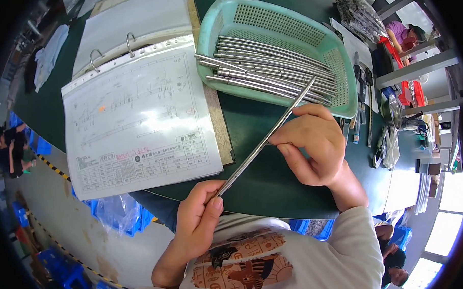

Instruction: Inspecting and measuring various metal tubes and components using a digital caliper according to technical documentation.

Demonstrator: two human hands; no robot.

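Observation:
A slim, shiny metal rod (253, 155) slants across in front of me, its far end over the near edge of the green basket. Its near end is gripped between the thumb and fingers of my left hand (197, 219). Small dark holes or notches show along the rod near that grip. My right hand (314, 144) is curled, with its fingertips against the rod around its middle and upper part. Whether those fingertips also pinch something small, I cannot make out. Several similar metal rods (274, 61) lie in the perforated pale green basket (349, 92), some sticking out over its left side.
An open ring binder with a technical drawing (149, 119) lies at the left on the dark green table (294, 198). Pens and measuring tools (361, 84) sit right of the basket, beside plastic bags (389, 146). Blue crates (127, 214) stand below the table. Other people are in the background.

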